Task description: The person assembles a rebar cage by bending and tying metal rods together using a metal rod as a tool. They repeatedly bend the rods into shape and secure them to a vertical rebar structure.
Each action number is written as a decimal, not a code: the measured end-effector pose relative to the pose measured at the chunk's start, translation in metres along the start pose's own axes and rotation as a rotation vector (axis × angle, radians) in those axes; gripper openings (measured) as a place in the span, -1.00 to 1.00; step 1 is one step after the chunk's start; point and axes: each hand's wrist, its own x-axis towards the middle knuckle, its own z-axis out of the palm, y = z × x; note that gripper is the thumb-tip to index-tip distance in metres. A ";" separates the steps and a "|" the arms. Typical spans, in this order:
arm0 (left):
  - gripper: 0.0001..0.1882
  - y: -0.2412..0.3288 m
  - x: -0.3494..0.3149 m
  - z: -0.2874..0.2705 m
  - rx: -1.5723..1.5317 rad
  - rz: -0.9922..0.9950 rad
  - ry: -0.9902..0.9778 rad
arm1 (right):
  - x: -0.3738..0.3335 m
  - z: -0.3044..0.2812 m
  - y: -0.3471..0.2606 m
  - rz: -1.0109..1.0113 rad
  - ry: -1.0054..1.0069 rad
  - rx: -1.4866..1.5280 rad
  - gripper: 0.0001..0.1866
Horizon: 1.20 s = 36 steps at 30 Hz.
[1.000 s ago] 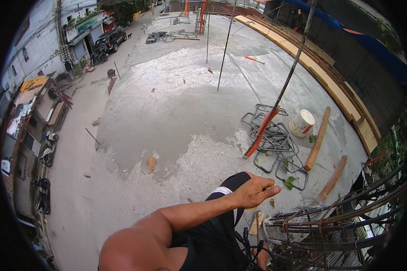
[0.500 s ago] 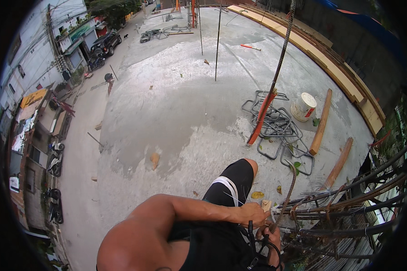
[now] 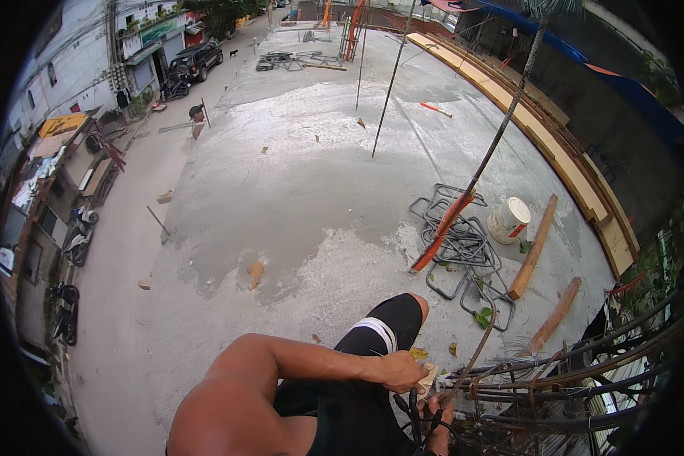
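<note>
My left hand (image 3: 401, 372) reaches across my body with its fingers curled in, against a small pale piece of wood (image 3: 428, 377). What it grips is too small to make out. Just below, my right hand (image 3: 438, 410) is closed beside the lower end of a bent rusty steel bar (image 3: 475, 356); its hold is partly hidden by black cords (image 3: 413, 410). Thin pale strands show between the two hands. A bundle of dark cables (image 3: 577, 374) runs off to the right from beside them. My bent knee (image 3: 403, 315) has a white band round the thigh.
Grey bent steel stirrups (image 3: 463, 243) lie ahead on the concrete slab (image 3: 281, 205), with a white bucket (image 3: 508, 220) and wood pieces (image 3: 534, 247) beside them. Upright steel bars (image 3: 501, 129) stand from the slab. Its left edge drops to a street (image 3: 114, 304); a person (image 3: 197, 120) is there.
The view has shifted, so the slab's near things sit lower and the hands further left in the picture. Both hands stay close together beside the wood piece and bent bar.
</note>
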 end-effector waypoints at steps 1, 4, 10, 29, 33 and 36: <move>-0.56 -0.006 -0.003 -0.005 0.019 -0.042 -0.030 | 0.000 0.000 0.000 0.008 0.048 -0.063 -0.67; -0.48 -0.013 -0.009 -0.015 0.022 0.013 -0.032 | 0.003 0.005 -0.005 0.048 0.007 -0.053 -0.62; -0.52 -0.014 0.002 -0.033 0.187 0.164 0.163 | 0.010 0.020 -0.037 -0.030 -0.229 -0.010 -0.61; -0.51 -0.002 0.029 0.010 -2.145 0.061 0.147 | 0.017 0.090 -0.135 -0.190 -0.639 0.308 -0.71; -0.47 -0.039 -0.014 -0.002 -1.828 -0.043 0.282 | 0.032 0.094 -0.170 -0.089 -0.374 -0.244 -0.58; -0.48 -0.087 -0.088 -0.003 -1.827 -0.243 0.674 | 0.055 0.098 -0.190 0.007 -0.486 -0.530 -0.57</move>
